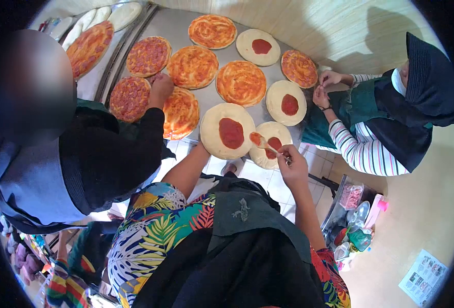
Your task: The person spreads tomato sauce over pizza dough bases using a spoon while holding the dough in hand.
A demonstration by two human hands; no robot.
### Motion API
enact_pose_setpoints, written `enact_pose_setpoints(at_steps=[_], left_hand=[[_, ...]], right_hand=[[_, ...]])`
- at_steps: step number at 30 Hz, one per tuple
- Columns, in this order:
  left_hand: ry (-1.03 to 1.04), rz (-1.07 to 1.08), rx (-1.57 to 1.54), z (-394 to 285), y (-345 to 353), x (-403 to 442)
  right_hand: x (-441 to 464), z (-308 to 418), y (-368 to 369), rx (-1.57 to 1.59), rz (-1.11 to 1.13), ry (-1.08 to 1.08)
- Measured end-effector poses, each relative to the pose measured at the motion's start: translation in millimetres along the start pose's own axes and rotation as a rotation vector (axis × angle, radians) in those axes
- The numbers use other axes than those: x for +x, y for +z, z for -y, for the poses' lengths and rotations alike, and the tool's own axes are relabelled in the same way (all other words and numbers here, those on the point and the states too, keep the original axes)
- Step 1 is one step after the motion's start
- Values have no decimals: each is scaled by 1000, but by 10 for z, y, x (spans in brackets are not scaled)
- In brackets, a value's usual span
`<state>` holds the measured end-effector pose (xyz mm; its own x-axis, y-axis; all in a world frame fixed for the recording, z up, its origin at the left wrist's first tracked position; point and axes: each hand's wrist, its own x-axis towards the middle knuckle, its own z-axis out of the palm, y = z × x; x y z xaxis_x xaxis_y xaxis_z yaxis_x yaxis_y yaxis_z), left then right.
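My left hand [201, 149] supports a round dough base [212, 123] from below at the counter's front edge; its fingers are hidden underneath. A dark red sauce patch [231, 133] lies on that base. In my right hand [292, 164] is a spoon [264, 143], its bowl coated with sauce. The spoon is over another sauced dough base [271, 161], just right of the held one. Further right lies a third base [273, 110] with a sauce patch.
Several sauced or topped rounds [192, 66] cover the metal counter [170, 18]. On the left, a person's hand [161, 87] reaches to a topped round. At the right, another person's hands [325, 88] are together. A cart [334, 205] with containers stands lower right.
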<state>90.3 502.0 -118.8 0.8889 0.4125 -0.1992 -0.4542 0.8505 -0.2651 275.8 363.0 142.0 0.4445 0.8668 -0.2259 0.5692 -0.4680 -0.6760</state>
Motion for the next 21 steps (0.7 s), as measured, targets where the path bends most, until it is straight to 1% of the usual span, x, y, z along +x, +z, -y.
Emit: enact_pose_setpoints(at_steps=[3, 4, 6, 7, 8, 9, 10, 11, 13, 14, 15, 16, 17, 18, 20, 21], left_hand=[[-11, 121, -33, -23, 141, -8], [-5, 128, -22, -1, 193, 3], [78, 156, 115, 153, 610, 12], [28, 252, 117, 188, 767, 51], [32, 253, 124, 199, 863, 77], [15, 305, 51, 227, 940, 105], [-6, 357, -21, 248, 1025, 143], [-27, 433, 24, 274, 1194, 184], [5, 432, 23, 271, 1273, 185], [39, 425, 7, 252, 1310, 173], [112, 337, 80, 178, 1339, 179], [121, 344, 86, 151, 1354, 169], [189, 263, 190, 112, 1304, 162], [255, 177, 293, 97, 1303, 137], [228, 196, 272, 86, 1325, 97], [194, 212, 244, 91, 1350, 96]], right_hand=[[75, -187, 202, -33, 21, -23], [104, -221, 256, -64, 38, -23], [199, -272, 372, -66, -5, -77], [279, -240, 423, -18, -53, -81], [361, -172, 472, 30, -99, -79], [402, 10, 467, 13, -128, -163], [412, 125, 473, 18, -133, -174], [423, 224, 477, 0, -78, -235], [358, 486, 361, 7, 23, -329], [317, 558, 262, 11, 18, -341], [305, 598, 156, -46, 47, -348], [314, 572, 44, -102, 81, -358], [393, 467, -9, -142, 38, -338], [451, 476, -51, -141, 40, -346], [578, 542, -103, -176, -95, -336], [631, 615, -42, -126, -116, -362]])
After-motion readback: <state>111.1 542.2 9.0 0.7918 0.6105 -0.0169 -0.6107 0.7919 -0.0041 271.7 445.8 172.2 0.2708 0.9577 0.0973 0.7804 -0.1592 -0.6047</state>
